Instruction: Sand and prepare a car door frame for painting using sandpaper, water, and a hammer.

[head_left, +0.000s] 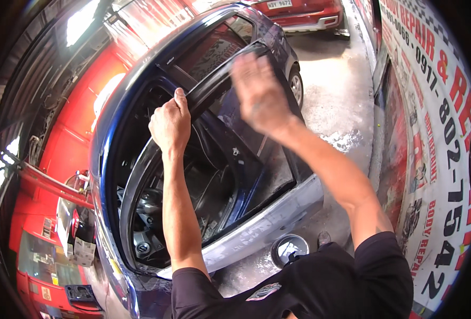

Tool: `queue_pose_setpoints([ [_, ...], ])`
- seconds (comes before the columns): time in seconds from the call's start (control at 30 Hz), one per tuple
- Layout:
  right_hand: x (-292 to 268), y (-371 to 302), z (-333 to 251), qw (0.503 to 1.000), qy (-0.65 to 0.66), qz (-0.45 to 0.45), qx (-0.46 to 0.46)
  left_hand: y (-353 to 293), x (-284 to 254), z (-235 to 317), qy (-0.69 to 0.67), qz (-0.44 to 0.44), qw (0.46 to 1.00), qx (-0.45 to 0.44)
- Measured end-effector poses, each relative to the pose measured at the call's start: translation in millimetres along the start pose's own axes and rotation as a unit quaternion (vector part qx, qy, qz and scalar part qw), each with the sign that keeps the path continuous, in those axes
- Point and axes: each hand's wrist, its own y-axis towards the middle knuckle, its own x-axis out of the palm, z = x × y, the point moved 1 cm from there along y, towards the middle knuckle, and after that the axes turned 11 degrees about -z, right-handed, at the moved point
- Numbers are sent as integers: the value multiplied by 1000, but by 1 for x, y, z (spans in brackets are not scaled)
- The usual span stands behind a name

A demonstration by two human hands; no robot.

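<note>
A blue car (pixel 103 154) stands with a door open toward me. The upper window frame (pixel 206 98) of that door is black, and its lower panel (pixel 257 229) is patchy white and grey. My left hand (pixel 171 126) is closed around the top of the frame, thumb pointing up. Farther along the same frame, my right hand (pixel 259 93) is blurred by motion. Its fingers look stretched out flat over the frame's edge. Whether anything thin lies under that palm is hidden.
Below the door, a round bucket (pixel 274 255) holding liquid stands on the wet floor (pixel 347 141), beside my shoe (pixel 324 237). A red vehicle (pixel 299 20) is parked beyond the car. A printed banner (pixel 424 122) lines the right side. Red panels (pixel 68 138) and boxes (pixel 84 252) are at left.
</note>
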Motion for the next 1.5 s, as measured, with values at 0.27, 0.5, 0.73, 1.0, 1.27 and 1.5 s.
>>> queue_pose_setpoints([
  [0.27,0,4,39,999,-32,15,37,-4,-1,4,-26,18,999,7],
  [0.5,-5,-4,72,999,8,-36,6,-8,-8,2,-10,-5,1000,9],
  [0.73,-16,-84,114,867,439,-39,231,5,-4,15,-67,-16,996,65],
  [1.0,7,-171,72,648,688,-61,320,75,10,124,-260,-157,917,259],
  [1.27,-3,-185,71,622,704,-91,332,106,18,161,-291,-301,887,194],
  [1.5,7,-192,72,630,691,-90,342,110,24,156,-306,-272,893,185],
])
